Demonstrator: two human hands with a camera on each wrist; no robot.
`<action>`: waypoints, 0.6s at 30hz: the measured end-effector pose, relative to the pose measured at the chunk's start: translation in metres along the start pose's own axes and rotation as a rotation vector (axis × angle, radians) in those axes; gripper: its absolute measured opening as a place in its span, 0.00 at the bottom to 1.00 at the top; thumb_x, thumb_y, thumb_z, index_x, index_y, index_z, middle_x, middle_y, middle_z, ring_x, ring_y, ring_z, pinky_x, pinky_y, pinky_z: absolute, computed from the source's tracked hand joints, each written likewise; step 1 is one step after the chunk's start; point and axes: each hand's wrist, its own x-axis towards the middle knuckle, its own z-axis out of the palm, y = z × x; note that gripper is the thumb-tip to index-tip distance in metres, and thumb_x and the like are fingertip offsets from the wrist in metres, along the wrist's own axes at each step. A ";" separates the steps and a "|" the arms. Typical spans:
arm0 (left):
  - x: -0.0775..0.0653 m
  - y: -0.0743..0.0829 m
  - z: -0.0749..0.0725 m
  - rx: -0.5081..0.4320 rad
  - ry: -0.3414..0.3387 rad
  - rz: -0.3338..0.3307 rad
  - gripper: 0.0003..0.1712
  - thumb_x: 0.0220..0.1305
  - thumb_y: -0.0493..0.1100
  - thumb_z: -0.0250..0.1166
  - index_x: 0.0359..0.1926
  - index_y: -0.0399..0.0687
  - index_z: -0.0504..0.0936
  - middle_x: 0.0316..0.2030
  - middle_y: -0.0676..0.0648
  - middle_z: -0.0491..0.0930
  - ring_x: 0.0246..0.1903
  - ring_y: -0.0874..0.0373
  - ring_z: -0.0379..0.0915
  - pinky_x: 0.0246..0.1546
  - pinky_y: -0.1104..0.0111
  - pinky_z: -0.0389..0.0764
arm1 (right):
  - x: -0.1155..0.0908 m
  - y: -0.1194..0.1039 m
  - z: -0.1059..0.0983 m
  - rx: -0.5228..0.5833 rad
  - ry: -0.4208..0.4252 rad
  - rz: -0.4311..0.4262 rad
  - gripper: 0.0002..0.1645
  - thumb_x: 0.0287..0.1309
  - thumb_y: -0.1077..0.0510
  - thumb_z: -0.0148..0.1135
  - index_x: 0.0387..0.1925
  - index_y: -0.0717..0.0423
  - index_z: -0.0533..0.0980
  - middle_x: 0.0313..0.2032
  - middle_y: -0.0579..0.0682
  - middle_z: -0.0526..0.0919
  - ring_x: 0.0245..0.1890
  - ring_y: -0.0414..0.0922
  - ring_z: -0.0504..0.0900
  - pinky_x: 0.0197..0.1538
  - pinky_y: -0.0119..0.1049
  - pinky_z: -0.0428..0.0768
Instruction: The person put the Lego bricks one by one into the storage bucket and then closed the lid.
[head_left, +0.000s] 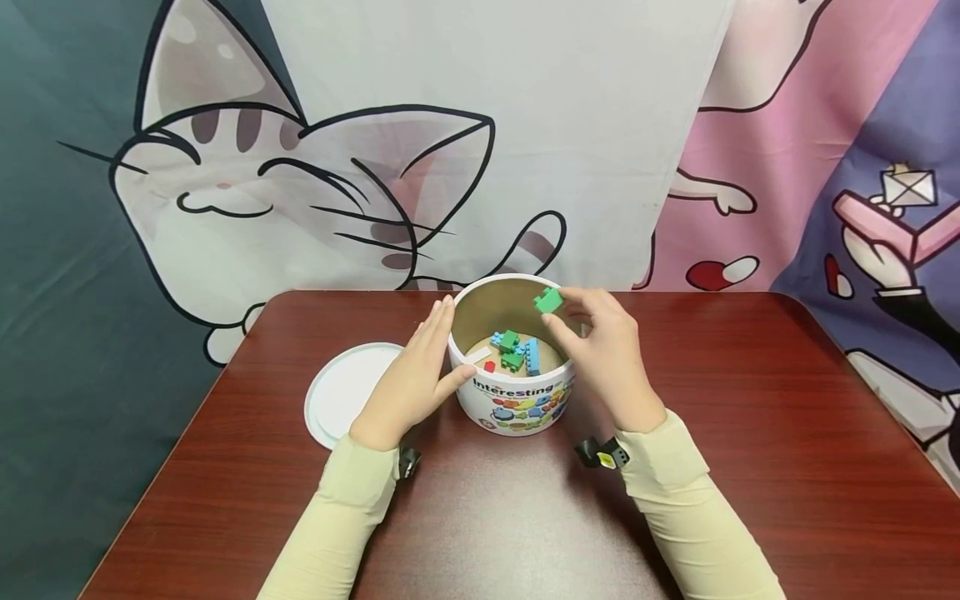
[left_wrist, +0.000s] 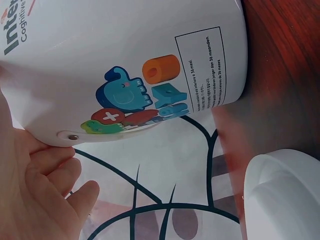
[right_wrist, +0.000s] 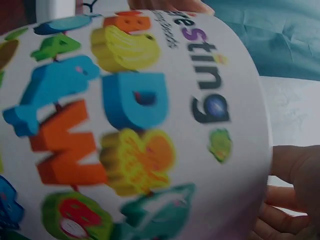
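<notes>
A round white tub (head_left: pixel 517 421) with coloured pictures and lettering stands on the table. My left hand (head_left: pixel 408 375) rests against its left side, fingers straight and pointing away, thumb at the front rim. In the left wrist view, fingers (left_wrist: pixel 52 172) of that hand show beside the tub's wall. Over the right part of the tub's mouth, my right hand (head_left: pixel 611 350) pinches a green toy brick (head_left: pixel 548 300) between thumb and fingers. Inside lie several bricks, among them a green brick (head_left: pixel 513 361), a blue brick (head_left: pixel 532 357), a red piece (head_left: pixel 489 367) and a white piece (head_left: pixel 477 356).
A white round lid (head_left: pixel 337 392) lies on the table left of the tub, partly behind my left hand and forearm. The dark red wooden table (head_left: pixel 750 400) ends at a cloth backdrop (head_left: pixel 600 125) with a cartoon cat.
</notes>
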 end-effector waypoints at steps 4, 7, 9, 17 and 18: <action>0.000 0.000 0.000 0.002 0.000 0.000 0.60 0.67 0.80 0.36 0.80 0.37 0.43 0.80 0.41 0.45 0.79 0.52 0.36 0.78 0.55 0.48 | -0.001 0.000 0.005 -0.017 -0.037 -0.029 0.23 0.56 0.64 0.75 0.53 0.65 0.82 0.42 0.59 0.83 0.43 0.53 0.86 0.52 0.47 0.83; 0.000 0.000 0.000 0.002 0.001 0.002 0.59 0.68 0.79 0.38 0.80 0.37 0.43 0.80 0.41 0.45 0.79 0.52 0.36 0.78 0.54 0.48 | -0.002 0.001 0.007 -0.040 -0.060 -0.043 0.23 0.55 0.65 0.75 0.53 0.66 0.81 0.42 0.60 0.83 0.44 0.54 0.85 0.52 0.48 0.83; 0.000 0.000 0.000 0.002 0.001 0.002 0.60 0.68 0.79 0.37 0.80 0.37 0.43 0.80 0.41 0.45 0.79 0.52 0.36 0.78 0.54 0.48 | -0.002 0.002 0.007 -0.052 -0.071 -0.046 0.23 0.55 0.65 0.74 0.53 0.66 0.81 0.42 0.61 0.83 0.44 0.55 0.85 0.52 0.49 0.83; 0.000 0.000 0.002 -0.005 0.005 -0.002 0.62 0.65 0.82 0.33 0.80 0.36 0.43 0.80 0.41 0.44 0.79 0.52 0.36 0.78 0.54 0.48 | -0.003 0.003 0.009 -0.066 -0.085 -0.052 0.21 0.57 0.64 0.72 0.52 0.66 0.82 0.44 0.62 0.83 0.44 0.56 0.84 0.51 0.51 0.82; 0.000 0.000 0.002 -0.006 0.006 -0.001 0.62 0.65 0.82 0.33 0.80 0.37 0.43 0.80 0.41 0.44 0.79 0.52 0.36 0.78 0.54 0.48 | -0.003 0.004 0.009 -0.067 -0.085 -0.052 0.20 0.57 0.64 0.72 0.52 0.65 0.82 0.44 0.62 0.82 0.44 0.56 0.83 0.51 0.51 0.82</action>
